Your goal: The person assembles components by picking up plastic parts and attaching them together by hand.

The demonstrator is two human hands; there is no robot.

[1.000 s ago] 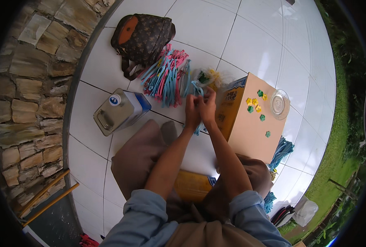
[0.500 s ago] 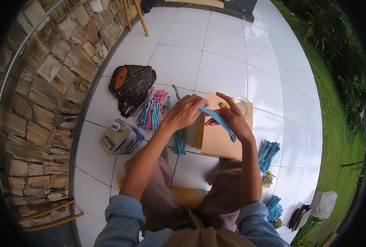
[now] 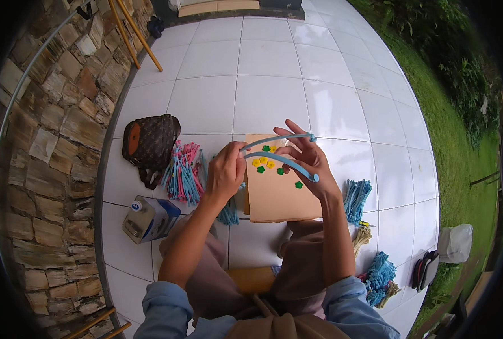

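My left hand [image 3: 225, 170] pinches one end of two light blue plastic strips [image 3: 280, 160] that stretch to the right. My right hand [image 3: 305, 155] holds their far ends apart, one strip by the fingertips and one lower by the palm. Both hands hover over a tan cardboard board [image 3: 277, 189] on the tiled floor. Small yellow and green flower pieces [image 3: 265, 163] lie on the board just under the strips.
A pile of pink and blue strips [image 3: 182, 172] lies left of the board, beside a brown patterned bag [image 3: 148, 142]. A blue and white carton [image 3: 148, 218] sits near my left knee. More blue strip bundles [image 3: 356, 198] lie to the right. Stone wall at left, grass at right.
The view has tilted up, showing more floor ahead. My hands have moved apart, stretching out the two blue strips over the board.
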